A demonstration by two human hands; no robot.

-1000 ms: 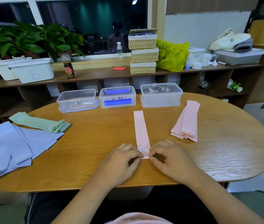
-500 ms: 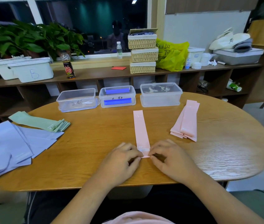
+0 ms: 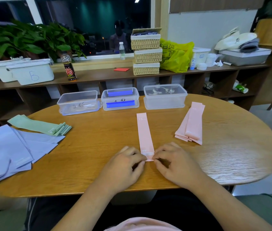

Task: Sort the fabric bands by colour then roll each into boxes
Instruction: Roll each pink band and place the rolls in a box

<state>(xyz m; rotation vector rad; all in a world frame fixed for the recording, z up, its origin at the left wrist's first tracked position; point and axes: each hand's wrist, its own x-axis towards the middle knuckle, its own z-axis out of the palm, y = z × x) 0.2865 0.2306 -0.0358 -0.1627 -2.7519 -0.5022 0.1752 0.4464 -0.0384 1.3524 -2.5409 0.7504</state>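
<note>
Oval wooden table (image 3: 98,147): work surface.

One pink band (image 3: 144,132) lies flat on it, running from centre toward 6 o'clock. Its near end is turned over into a first small fold.

The left hand (image 3: 123,167) and right hand (image 3: 177,164), at 6 o'clock, each pinch a corner of that fold, fingers curled.

Handling note: the roll looks barely begun. Keep the fold square to the strip, start it tight, and advance both sides evenly so it does not cone.

Count:
- The purple bands (image 3: 15,147), 9 o'clock: overlapping pile, number unclear.
- The green bands (image 3: 38,125), 10 o'clock: about five fanned ends.
- The pink stack (image 3: 192,124), 2 o'clock: at least three layers.
- Three clear boxes (image 3: 78,102), in a row at 12 o'clock.
- Two hands.
</note>
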